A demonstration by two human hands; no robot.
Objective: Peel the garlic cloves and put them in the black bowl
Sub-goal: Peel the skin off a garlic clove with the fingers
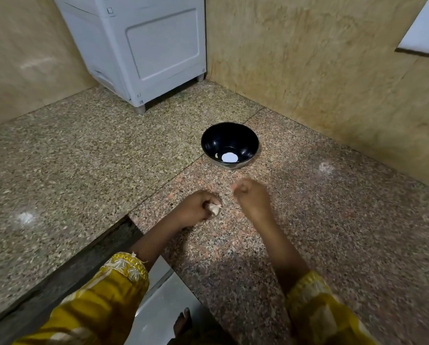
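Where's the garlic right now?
In the head view the garlic is held in the left hand at centre frame, over the granite counter, beside the right hand and nearer the person than the black bowl.

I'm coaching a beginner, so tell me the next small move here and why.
Probably bring the right hand across to the garlic and pull at its papery skin. The left hand grips the garlic down by the counter, its skin looks unpeeled, and the right hand, blurred, hovers just beside it. The black bowl waits beyond.
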